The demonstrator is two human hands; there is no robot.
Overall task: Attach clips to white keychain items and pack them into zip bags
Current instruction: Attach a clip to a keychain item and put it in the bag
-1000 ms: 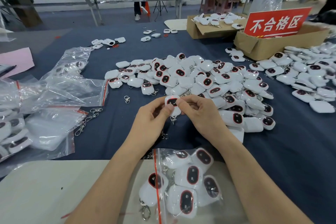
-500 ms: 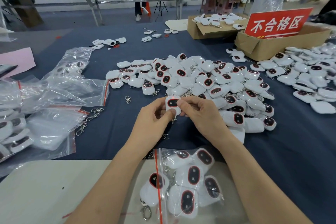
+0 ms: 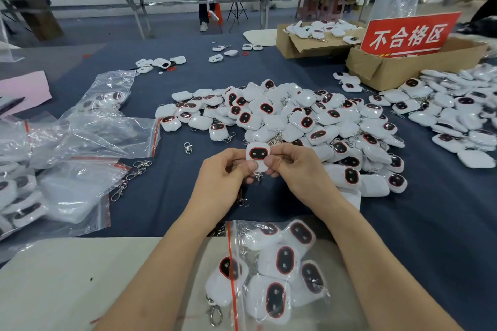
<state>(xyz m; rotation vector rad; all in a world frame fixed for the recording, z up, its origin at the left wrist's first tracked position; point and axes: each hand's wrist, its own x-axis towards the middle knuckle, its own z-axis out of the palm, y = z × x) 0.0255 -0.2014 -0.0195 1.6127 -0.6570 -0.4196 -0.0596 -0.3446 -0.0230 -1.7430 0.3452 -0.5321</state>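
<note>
Both hands hold one white keychain item (image 3: 257, 154) with a dark red-rimmed window, just in front of the big pile of white keychain items (image 3: 295, 121). My left hand (image 3: 223, 177) pinches its lower left side, and my right hand (image 3: 298, 169) pinches its lower right with thumb and fingers. A small metal clip (image 3: 258, 176) hangs beneath the item between the two thumbs. Near the front edge lies a zip bag (image 3: 277, 271) with several white items inside; one more item (image 3: 224, 281) with a clip (image 3: 214, 313) lies half at its mouth.
Empty and filled zip bags (image 3: 80, 158) cover the left of the blue cloth. Loose clips (image 3: 129, 180) lie beside them. Cardboard boxes (image 3: 403, 67) with a red sign (image 3: 408, 35) stand at the back right, next to another heap of items (image 3: 457, 115). A person stands far back.
The held item has turned more upright, its dark window now facing me, and both hands have shifted slightly while keeping their pinch on it.
</note>
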